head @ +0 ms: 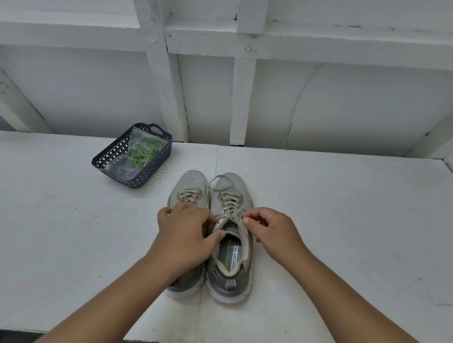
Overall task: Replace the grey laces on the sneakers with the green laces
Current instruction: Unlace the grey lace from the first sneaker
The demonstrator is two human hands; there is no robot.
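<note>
Both hands work at the right sneaker [231, 241] on the desk [350, 220]. Left hand [186, 235] fingers curl round its tongue; right hand [272, 233] pinches the grey lace [227, 198]

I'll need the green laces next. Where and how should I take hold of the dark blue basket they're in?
Grip the dark blue perforated plastic basket by the cut-out handle in its far short wall, or the matching near end, coming from above. It sits upright and open-topped on the white table, with the bagged green laces loose inside, so a level lift seems safest.
</note>
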